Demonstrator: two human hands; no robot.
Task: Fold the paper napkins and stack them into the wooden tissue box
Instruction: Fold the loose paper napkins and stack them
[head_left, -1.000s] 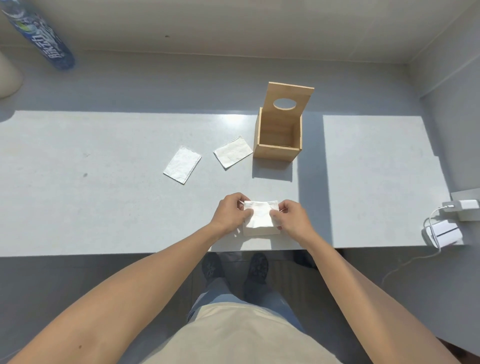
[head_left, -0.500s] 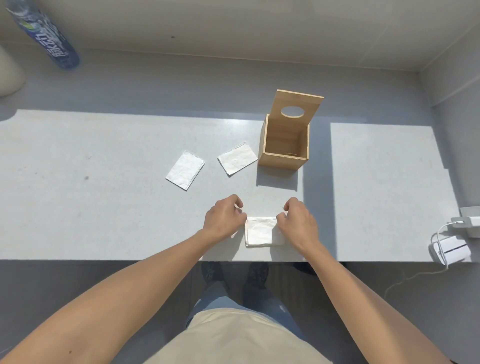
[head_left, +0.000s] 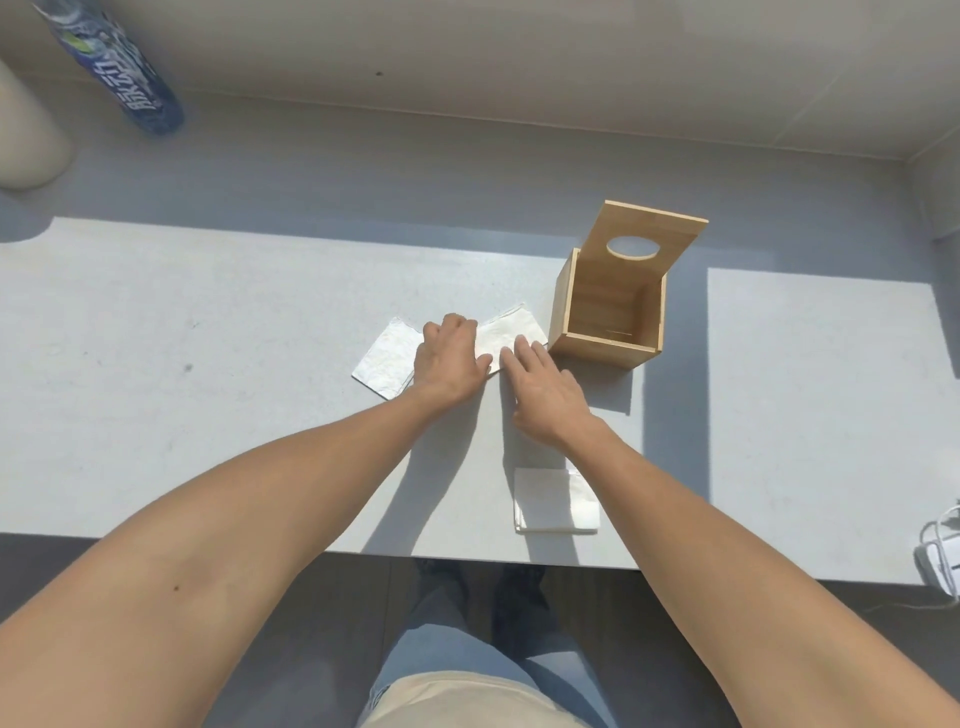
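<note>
The wooden tissue box (head_left: 602, 349) stands right of centre, its lid (head_left: 652, 234) with an oval hole tipped up at the back; inside I see only bare wood. A flat white napkin (head_left: 511, 332) lies just left of the box. My left hand (head_left: 449, 358) covers its left part, fingers curled and thumb on its near corner. My right hand (head_left: 545, 397) lies flat beside it, fingertips touching the napkin's near edge. A second flat napkin (head_left: 384, 361) lies further left, partly under my left wrist. A folded napkin (head_left: 553, 499) rests near the table's front edge.
A blue-labelled bottle (head_left: 119, 67) lies at the far left back beside a beige rounded object (head_left: 26, 140). A white charger with its cable (head_left: 940, 558) sits off the right end. The grey table's front edge (head_left: 260, 540) runs just above my legs.
Both hands let go of the folded napkin at the front edge and moved forward to the flat napkin beside the box. The view has also shifted.
</note>
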